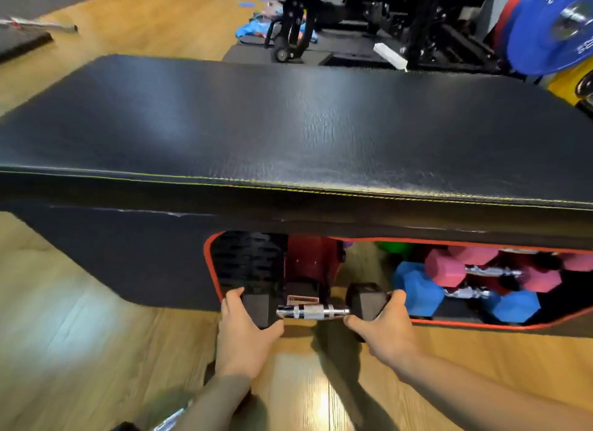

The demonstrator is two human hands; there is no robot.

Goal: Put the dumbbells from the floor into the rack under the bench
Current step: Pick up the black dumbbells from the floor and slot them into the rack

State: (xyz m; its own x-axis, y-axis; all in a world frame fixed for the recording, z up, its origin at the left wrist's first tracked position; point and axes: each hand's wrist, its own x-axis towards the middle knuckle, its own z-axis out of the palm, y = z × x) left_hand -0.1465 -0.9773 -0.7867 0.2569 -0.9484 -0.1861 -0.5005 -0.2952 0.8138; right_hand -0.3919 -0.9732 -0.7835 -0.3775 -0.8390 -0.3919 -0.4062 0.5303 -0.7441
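1. Head view: a wide black padded bench [288,119] fills the upper frame, standing on a wooden floor [80,334].
2. Under the bench, a red-edged opening [449,325] shows the storage rack.
3. A black hex dumbbell [313,310] with a chrome knurled handle lies crosswise at the mouth of the opening, left of centre.
4. The left hand [244,331] is wrapped around the dumbbell's left head, thumb on the inner face, fingers over the outer edge.
5. The right hand [385,329] is clamped on the right head in the same way.
6. Inside the rack to the right lie pink dumbbells [446,267] stacked above blue dumbbells [420,289].
7. Behind the black dumbbell sits a dark red object [313,260]; what it is cannot be told.
8. Far right, beyond the bench, a blue weight plate [552,29] stands upright.
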